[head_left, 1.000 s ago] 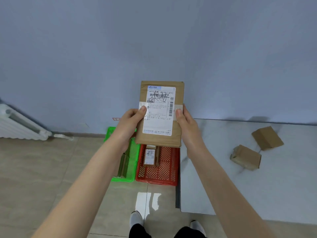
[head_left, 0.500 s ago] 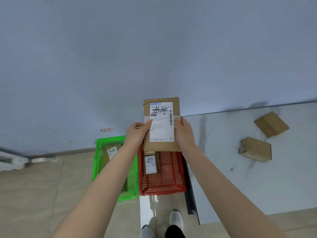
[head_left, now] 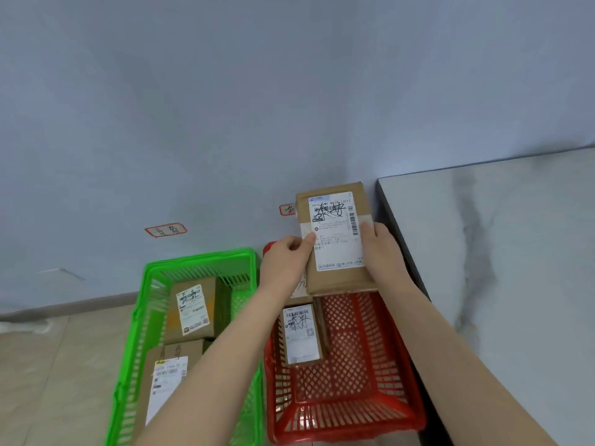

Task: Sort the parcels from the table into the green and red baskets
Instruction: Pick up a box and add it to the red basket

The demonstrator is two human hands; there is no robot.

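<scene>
Gripping parcel point(head_left: 335, 239) both sides: left hand point(head_left: 285, 263), right hand point(head_left: 381, 252), fingers curled.

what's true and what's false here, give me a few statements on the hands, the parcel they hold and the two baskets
1. Both hands hold one parcel. True: the left hand and right hand grip the held parcel by its sides.
2. The held parcel is over the green basket. False: it is over the red basket, at its far end.
3. The red basket is empty. False: a labelled parcel lies in it.
4. The green basket contains parcels. True: a far parcel and a near parcel.
</scene>
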